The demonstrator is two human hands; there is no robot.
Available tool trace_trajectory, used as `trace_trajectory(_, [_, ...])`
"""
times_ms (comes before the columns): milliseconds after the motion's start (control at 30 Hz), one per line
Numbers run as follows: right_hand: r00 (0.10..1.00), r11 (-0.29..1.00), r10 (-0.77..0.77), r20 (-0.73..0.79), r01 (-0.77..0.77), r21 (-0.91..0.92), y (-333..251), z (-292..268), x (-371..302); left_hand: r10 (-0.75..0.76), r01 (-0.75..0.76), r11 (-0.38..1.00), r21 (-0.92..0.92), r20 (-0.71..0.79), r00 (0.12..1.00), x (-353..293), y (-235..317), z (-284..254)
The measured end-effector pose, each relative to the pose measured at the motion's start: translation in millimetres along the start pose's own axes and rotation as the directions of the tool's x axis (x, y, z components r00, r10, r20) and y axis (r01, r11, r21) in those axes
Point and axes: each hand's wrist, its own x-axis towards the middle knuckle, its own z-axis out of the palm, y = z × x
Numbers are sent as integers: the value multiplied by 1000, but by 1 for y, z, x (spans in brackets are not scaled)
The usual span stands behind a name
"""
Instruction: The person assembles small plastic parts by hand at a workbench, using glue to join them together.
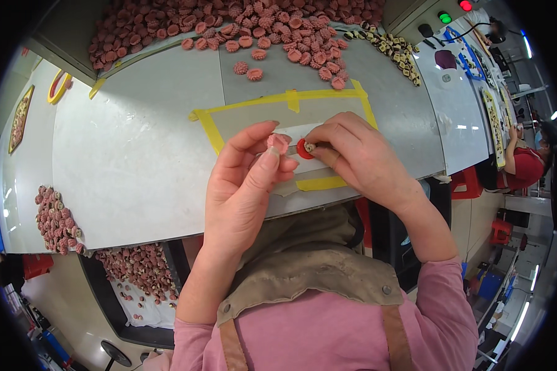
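- Pink toothed caps point(139, 269) fill a dark tray point(114, 309) below the left hand point(244, 185).
- Left hand pinches a pale pink toothed cap point(278, 142) between thumb and fingers.
- Right hand point(352, 154) pinches a red round piece point(304, 148), just beside the cap, above the yellow-taped square point(287, 99).

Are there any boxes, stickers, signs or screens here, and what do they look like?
No boxes or screens show clearly.
Yellow tape frame: stuck on the grey table, a rectangle around the hands' working spot.
Round lights: top right on a grey panel, one green, one red.
Flat framed tray: far left, dark with tiny pieces.
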Motion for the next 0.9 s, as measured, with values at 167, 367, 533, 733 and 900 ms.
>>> trace_trajectory(167, [958, 835, 284, 26, -261, 484, -9, -7, -8, -17, 15, 998, 57, 34, 999, 0, -1, 1])
trace_trajectory(367, [974, 744, 174, -146, -33, 667, -23, -1, 1, -36, 32, 997, 74, 57, 998, 0, -2, 4])
trace_trajectory(533, [952, 964, -110, -285, 172, 204, -21, 4, 3, 162, -155, 922, 356, 10, 987, -5, -9, 12])
trace_trajectory(733, [911, 963, -139, -388, 216, 161, -17, 23, -12, 73, -96, 919, 382, 72, 995, -2, -2, 13])
trace_trajectory(900, [957, 846, 182, -225, -36, 533, -31, 17, -18, 74, -98, 899, 428, 73, 995, -6, -7, 11])
